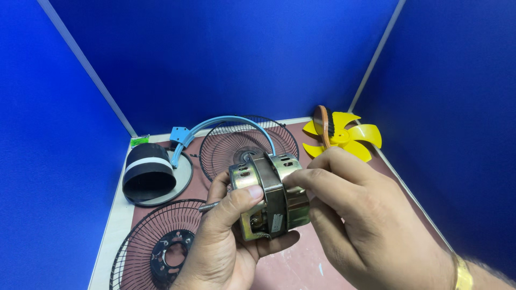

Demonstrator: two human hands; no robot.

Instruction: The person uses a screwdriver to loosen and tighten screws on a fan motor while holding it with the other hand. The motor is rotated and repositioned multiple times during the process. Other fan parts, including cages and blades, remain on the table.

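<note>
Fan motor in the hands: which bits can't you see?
- Head view: the fan motor's underside is hidden by the left hand.
- Its right side is covered by the right hand.
- The front wire grille is cut off by the bottom edge.

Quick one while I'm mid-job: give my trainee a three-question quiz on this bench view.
1. True or false: both hands grip the fan motor.
2. Which colour is the fan blade: A red, B yellow, C green?
3. What lies nearest the left hand at the lower left of the table?

Key: 1 true, the right hand pinches its top; 2 B; 3 the black wire fan guard.
</note>
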